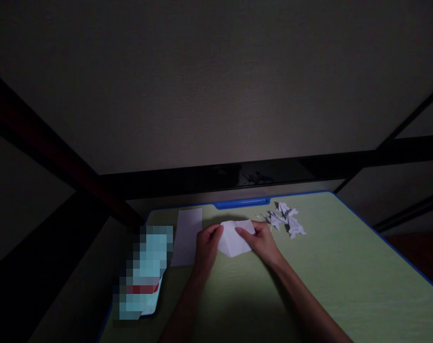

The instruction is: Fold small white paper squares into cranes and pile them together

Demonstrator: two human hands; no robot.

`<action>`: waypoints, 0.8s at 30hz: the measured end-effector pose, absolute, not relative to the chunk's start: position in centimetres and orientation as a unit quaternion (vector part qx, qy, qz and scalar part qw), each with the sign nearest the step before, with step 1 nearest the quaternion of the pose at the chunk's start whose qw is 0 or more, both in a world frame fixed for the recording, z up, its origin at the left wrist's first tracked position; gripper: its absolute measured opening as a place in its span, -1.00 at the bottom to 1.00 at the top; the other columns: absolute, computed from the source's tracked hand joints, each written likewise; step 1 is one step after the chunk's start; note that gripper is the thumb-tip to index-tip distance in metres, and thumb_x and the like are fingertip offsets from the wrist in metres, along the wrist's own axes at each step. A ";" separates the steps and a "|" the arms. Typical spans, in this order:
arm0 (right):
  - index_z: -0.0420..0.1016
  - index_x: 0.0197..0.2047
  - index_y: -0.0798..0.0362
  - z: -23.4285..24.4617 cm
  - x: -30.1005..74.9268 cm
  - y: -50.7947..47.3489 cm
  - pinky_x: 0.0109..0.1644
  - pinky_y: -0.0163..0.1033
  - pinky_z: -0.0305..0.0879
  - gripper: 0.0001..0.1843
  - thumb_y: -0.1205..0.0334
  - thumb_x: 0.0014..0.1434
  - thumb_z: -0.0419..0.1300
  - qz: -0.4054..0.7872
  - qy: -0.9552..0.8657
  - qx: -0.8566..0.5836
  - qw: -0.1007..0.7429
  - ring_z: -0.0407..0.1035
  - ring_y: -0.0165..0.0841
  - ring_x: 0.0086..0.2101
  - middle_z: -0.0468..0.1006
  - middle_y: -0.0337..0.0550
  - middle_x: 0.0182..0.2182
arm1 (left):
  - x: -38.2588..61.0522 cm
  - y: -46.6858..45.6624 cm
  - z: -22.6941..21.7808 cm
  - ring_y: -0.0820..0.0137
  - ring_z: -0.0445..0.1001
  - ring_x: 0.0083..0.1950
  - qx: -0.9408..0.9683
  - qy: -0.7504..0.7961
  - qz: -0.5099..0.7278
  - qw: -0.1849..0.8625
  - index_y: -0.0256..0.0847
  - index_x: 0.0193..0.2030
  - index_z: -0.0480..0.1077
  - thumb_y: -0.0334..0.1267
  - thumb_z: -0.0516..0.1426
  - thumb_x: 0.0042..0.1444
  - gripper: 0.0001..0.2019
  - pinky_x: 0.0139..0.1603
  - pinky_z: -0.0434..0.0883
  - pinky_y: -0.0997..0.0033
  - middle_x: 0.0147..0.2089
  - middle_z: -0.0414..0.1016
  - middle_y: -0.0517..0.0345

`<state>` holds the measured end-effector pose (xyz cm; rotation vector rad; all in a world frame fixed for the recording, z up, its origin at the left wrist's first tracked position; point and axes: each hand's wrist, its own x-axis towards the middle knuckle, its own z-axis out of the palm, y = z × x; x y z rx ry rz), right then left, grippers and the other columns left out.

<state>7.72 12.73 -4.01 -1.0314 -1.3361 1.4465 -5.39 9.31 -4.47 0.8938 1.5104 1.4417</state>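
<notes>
A partly folded white sheet of paper (234,238) lies on the green table (345,267) between my hands. My left hand (207,245) pinches its left edge with thumb and fingers. My right hand (262,240) presses on its right side, with the fingers curled over the fold. The paper comes to a point toward me.
A flat white sheet (186,236) lies just left of my left hand. Several small folded paper figures (286,220) sit at the far right of the hands. A blurred blue and red item (146,271) rests at the table's left edge. The table has a blue rim (243,203).
</notes>
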 end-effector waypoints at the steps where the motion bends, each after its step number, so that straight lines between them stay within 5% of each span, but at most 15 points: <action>1: 0.42 -0.72 0.14 -4.1 7.7 12.7 -0.69 -0.42 -0.04 -0.81 0.22 -0.22 0.21 0.588 -0.540 -0.413 0.439 0.09 -0.54 -0.73 0.31 -0.32 -0.79 | -5.4 9.3 -4.4 0.50 0.26 -0.59 0.357 0.606 0.576 0.416 -0.33 -0.57 0.44 -0.23 0.13 -0.23 -0.82 -0.61 0.16 0.58 -0.65 0.36 0.23; 9: 0.53 -0.37 0.08 -4.1 7.6 12.5 -0.61 -0.40 0.10 -0.79 0.24 -0.12 0.16 0.603 -0.581 -0.367 0.405 0.25 -0.47 -0.64 0.51 -0.25 -0.59 | -5.3 9.3 -3.8 0.52 0.21 -0.60 0.347 0.634 0.583 0.371 -0.31 -0.65 0.41 -0.31 0.11 -0.24 -0.88 -0.61 0.13 0.59 -0.69 0.32 0.26; 15: 0.52 -0.36 0.04 -4.2 7.6 12.6 -0.44 -0.32 0.22 -0.76 0.41 -0.10 0.09 0.592 -0.618 -0.317 0.409 0.35 -0.36 -0.46 0.54 -0.19 -0.50 | -5.3 9.3 -3.9 0.52 0.20 -0.61 0.349 0.634 0.580 0.375 -0.31 -0.65 0.39 -0.30 0.09 -0.23 -0.86 -0.61 0.13 0.59 -0.69 0.30 0.26; 19: 0.51 -0.31 0.09 -4.5 7.9 12.7 -0.57 -0.39 0.13 -0.62 0.53 -0.16 -0.01 0.526 -0.687 -0.278 0.417 0.28 -0.43 -0.55 0.49 -0.17 -0.53 | -5.5 9.4 -3.8 0.53 0.19 -0.61 0.356 0.627 0.575 0.387 -0.32 -0.67 0.37 -0.30 0.09 -0.25 -0.87 -0.62 0.12 0.59 -0.70 0.28 0.27; 24: 0.45 -0.19 0.07 -4.7 8.0 12.3 -0.46 -0.34 0.21 -0.48 0.58 -0.21 -0.08 0.397 -0.780 -0.251 0.413 0.28 -0.40 -0.48 0.45 -0.13 -0.45 | -5.5 9.3 -4.0 0.55 0.15 -0.62 0.357 0.619 0.575 0.400 -0.32 -0.65 0.34 -0.26 0.07 -0.21 -0.84 -0.64 0.10 0.59 -0.70 0.24 0.28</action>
